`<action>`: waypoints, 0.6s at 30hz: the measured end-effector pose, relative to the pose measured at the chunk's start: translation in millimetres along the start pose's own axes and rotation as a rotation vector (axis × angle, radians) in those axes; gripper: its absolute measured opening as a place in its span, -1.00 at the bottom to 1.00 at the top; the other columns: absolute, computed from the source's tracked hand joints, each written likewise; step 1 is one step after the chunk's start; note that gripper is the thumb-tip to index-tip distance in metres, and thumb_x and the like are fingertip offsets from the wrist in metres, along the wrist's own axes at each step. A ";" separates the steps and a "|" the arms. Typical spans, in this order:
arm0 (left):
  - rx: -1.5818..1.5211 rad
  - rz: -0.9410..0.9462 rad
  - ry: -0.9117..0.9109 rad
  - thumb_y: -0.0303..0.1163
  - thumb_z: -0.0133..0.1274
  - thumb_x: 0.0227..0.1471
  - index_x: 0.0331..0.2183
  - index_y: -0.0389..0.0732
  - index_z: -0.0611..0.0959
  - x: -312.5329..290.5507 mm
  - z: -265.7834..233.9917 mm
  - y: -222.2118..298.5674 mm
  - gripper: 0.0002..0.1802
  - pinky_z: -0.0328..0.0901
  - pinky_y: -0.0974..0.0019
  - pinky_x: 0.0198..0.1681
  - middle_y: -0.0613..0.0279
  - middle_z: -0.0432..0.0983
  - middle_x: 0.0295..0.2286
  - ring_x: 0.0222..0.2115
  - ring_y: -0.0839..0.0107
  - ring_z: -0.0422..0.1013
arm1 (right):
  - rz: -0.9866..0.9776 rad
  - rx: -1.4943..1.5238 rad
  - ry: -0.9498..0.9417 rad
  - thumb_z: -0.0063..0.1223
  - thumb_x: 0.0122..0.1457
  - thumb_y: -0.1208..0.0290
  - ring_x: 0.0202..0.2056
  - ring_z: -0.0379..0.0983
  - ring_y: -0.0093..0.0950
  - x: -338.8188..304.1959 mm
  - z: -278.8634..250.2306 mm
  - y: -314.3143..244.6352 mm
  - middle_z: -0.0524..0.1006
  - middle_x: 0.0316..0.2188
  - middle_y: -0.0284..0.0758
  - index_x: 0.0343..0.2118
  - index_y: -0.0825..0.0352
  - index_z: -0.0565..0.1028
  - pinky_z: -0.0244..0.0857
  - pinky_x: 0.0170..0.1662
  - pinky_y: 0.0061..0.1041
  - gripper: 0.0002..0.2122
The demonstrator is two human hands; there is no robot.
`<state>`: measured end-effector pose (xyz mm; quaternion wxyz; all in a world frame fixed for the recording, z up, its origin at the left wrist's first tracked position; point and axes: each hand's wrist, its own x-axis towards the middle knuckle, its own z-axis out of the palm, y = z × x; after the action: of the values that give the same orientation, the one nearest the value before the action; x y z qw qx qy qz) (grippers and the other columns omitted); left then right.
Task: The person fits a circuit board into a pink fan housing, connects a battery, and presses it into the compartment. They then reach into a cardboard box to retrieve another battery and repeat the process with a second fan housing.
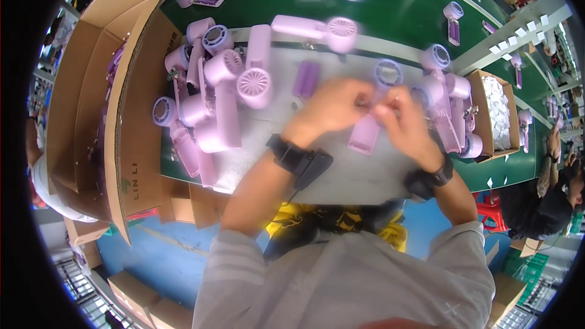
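Observation:
Above the grey work mat my left hand (pixel 335 106) and my right hand (pixel 405 122) come together, both blurred by motion. An open lilac handheld fan housing (pixel 364 137) lies beneath them, its round head beyond my fingers and its handle toward me. My left fingers are curled closed around a small dark spot by the housing. My right thumb and fingers are pinched together over its middle. What either hand pinches is too smeared to name. A purple handle cover (pixel 306 78) lies left of my left hand.
Several lilac fans (pixel 226 94) are piled on the left, beside a large open cardboard box (pixel 116 109). More fan housings (pixel 448 100) stand on the right, next to a small box of white pieces (pixel 496 113). Other fans lie on the green conveyor (pixel 402 9). A co-worker's arm (pixel 548 152) shows far right.

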<state>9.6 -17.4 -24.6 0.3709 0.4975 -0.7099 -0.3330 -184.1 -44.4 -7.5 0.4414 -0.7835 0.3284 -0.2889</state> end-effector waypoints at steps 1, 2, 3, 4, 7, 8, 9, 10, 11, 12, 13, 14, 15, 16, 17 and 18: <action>0.013 -0.008 -0.002 -0.46 0.17 -0.18 -0.51 -0.25 0.54 -1.1 -1.6 0.9 -0.87 0.21 0.24 -0.53 0.12 0.45 -0.65 -0.64 0.19 0.35 | -0.066 -0.047 -0.013 0.04 0.22 0.36 -0.50 0.45 -0.56 -1.8 1.5 2.0 0.52 -0.47 -0.31 -0.20 0.33 0.27 0.36 -0.38 -0.54 -0.77; 0.016 -0.015 -0.016 -0.46 0.17 -0.18 -0.51 -0.25 0.54 -1.3 -3.3 1.4 -0.87 0.21 0.24 -0.53 0.12 0.45 -0.65 -0.64 0.19 0.35 | -0.131 -0.094 -0.025 0.12 0.17 0.41 -0.49 0.45 -0.57 -3.2 2.6 4.4 0.52 -0.44 -0.31 -0.20 0.34 0.27 0.37 -0.38 -0.54 -0.74; 0.017 -0.019 -0.021 -0.47 0.17 -0.18 -0.52 -0.26 0.53 -1.8 -4.4 2.7 -0.86 0.19 0.26 -0.54 0.13 0.43 -0.66 -0.65 0.24 0.33 | -0.118 -0.082 -0.016 0.12 0.17 0.41 -0.49 0.45 -0.57 -5.6 2.9 6.0 0.52 -0.44 -0.31 -0.20 0.34 0.27 0.37 -0.38 -0.54 -0.74; 0.017 -0.024 -0.028 -0.48 0.17 -0.18 -0.52 -0.27 0.52 -2.2 -5.6 4.2 -0.86 0.18 0.28 -0.54 0.14 0.40 -0.68 -0.66 0.29 0.31 | -0.135 -0.117 -0.041 0.15 0.13 0.47 -0.48 0.46 -0.56 -7.6 2.7 7.1 0.53 -0.42 -0.31 -0.20 0.34 0.27 0.37 -0.39 -0.54 -0.72; 0.003 -0.065 -0.074 -0.49 0.17 -0.16 -0.52 -0.29 0.52 -1.6 -12.3 11.2 -0.86 0.17 0.32 -0.54 0.17 0.38 -0.68 -0.66 0.39 0.28 | -0.154 -0.180 -0.071 0.23 0.03 0.57 -0.45 0.47 -0.56 -10.0 2.2 12.3 0.53 -0.38 -0.30 -0.20 0.34 0.26 0.39 -0.40 -0.54 -0.65; -0.008 -0.101 -0.085 -0.50 0.18 -0.14 -0.51 -0.30 0.52 -2.8 -15.4 14.9 -0.86 0.18 0.35 -0.54 0.20 0.39 -0.68 -0.65 0.44 0.28 | -0.185 -0.189 -0.076 0.21 0.03 0.58 -0.44 0.48 -0.56 -8.2 3.2 14.3 0.53 -0.39 -0.30 -0.18 0.34 0.27 0.38 -0.42 -0.57 -0.64; -0.018 -0.137 -0.097 -0.50 0.18 -0.12 -0.51 -0.31 0.53 -3.4 -17.1 16.0 -0.87 0.18 0.37 -0.53 0.22 0.39 -0.67 -0.64 0.49 0.27 | -0.216 -0.200 -0.079 0.20 0.03 0.59 -0.43 0.48 -0.57 -6.0 4.0 16.1 0.52 -0.40 -0.31 -0.15 0.35 0.27 0.37 -0.43 -0.59 -0.64; -0.015 -0.142 -0.112 -0.50 0.18 -0.12 -0.51 -0.31 0.53 -4.2 -17.9 14.3 -0.87 0.18 0.37 -0.53 0.22 0.39 -0.67 -0.64 0.49 0.27 | -0.249 -0.212 -0.085 0.18 0.03 0.60 -0.43 0.48 -0.57 -4.3 5.3 17.3 0.52 -0.41 -0.31 -0.13 0.35 0.27 0.36 -0.45 -0.62 -0.63; -0.063 -0.152 -0.130 -0.50 0.18 -0.09 -0.49 -0.32 0.54 -4.8 -18.6 12.6 -0.87 0.19 0.40 -0.52 0.24 0.40 -0.66 -0.62 0.52 0.27 | -0.240 -0.202 -0.076 0.18 0.03 0.60 -0.43 0.48 -0.57 -3.3 6.1 16.6 0.52 -0.41 -0.31 -0.13 0.35 0.27 0.36 -0.45 -0.62 -0.63; -0.111 -0.161 -0.147 -0.50 0.19 -0.07 -0.48 -0.32 0.55 -5.3 -19.2 11.1 -0.87 0.20 0.42 -0.50 0.27 0.42 -0.64 -0.60 0.55 0.27 | -0.270 -0.200 -0.050 0.17 0.02 0.62 -0.43 0.48 -0.57 -2.1 6.5 14.5 0.51 -0.43 -0.33 -0.09 0.34 0.27 0.35 -0.45 -0.63 -0.60; -0.159 -0.168 -0.163 -0.50 0.19 -0.05 -0.47 -0.33 0.56 -5.6 -19.5 10.0 -0.87 0.21 0.44 -0.49 0.29 0.43 -0.62 -0.59 0.58 0.27 | -0.300 -0.201 -0.025 0.16 0.01 0.63 -0.43 0.47 -0.58 -1.3 6.5 12.4 0.51 -0.44 -0.34 -0.04 0.34 0.27 0.34 -0.46 -0.64 -0.57; -0.156 -0.171 -0.175 -0.50 0.19 -0.05 -0.47 -0.33 0.56 -5.6 -20.1 10.3 -0.87 0.21 0.44 -0.49 0.29 0.43 -0.62 -0.59 0.58 0.27 | -0.331 -0.203 0.000 0.15 0.01 0.64 -0.44 0.47 -0.59 -1.0 6.5 11.5 0.50 -0.46 -0.35 0.00 0.34 0.26 0.33 -0.46 -0.64 -0.53; -0.152 -0.190 -0.187 -0.49 0.19 -0.04 -0.46 -0.33 0.57 -5.3 -21.4 11.9 -0.87 0.23 0.44 -0.47 0.30 0.45 -0.61 -0.58 0.58 0.28 | -0.325 -0.198 0.008 0.15 0.01 0.64 -0.44 0.47 -0.59 -1.1 6.4 11.8 0.50 -0.46 -0.35 0.00 0.34 0.26 0.33 -0.46 -0.64 -0.53; -0.147 -0.208 -0.198 -0.49 0.19 -0.02 -0.46 -0.33 0.58 -4.9 -22.6 13.6 -0.87 0.24 0.45 -0.46 0.30 0.47 -0.59 -0.57 0.57 0.29 | -0.302 -0.170 0.021 0.15 0.00 0.65 -0.45 0.45 -0.59 -1.1 6.4 12.2 0.49 -0.44 -0.36 0.05 0.33 0.24 0.32 -0.46 -0.64 -0.48; -0.143 -0.226 -0.208 -0.48 0.19 -0.01 -0.45 -0.34 0.59 -4.9 -23.5 14.3 -0.87 0.25 0.45 -0.44 0.31 0.49 -0.57 -0.56 0.57 0.30 | -0.280 -0.142 0.033 0.15 0.00 0.65 -0.45 0.43 -0.59 -1.3 6.4 12.4 0.47 -0.42 -0.36 0.10 0.32 0.22 0.31 -0.45 -0.63 -0.43; -0.139 -0.226 -0.212 -0.48 0.19 -0.01 -0.45 -0.34 0.59 -5.3 -24.5 14.4 -0.87 0.25 0.45 -0.44 0.31 0.49 -0.57 -0.56 0.57 0.30 | -0.262 -0.114 0.044 0.15 0.00 0.66 -0.46 0.42 -0.59 -1.3 6.7 12.2 0.46 -0.41 -0.36 0.16 0.31 0.20 0.30 -0.45 -0.63 -0.39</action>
<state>25.2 -10.8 -1.2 0.2876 0.5093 -0.6599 -0.4717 -183.1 -44.8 -21.5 0.3475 -0.8370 0.2488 -0.3418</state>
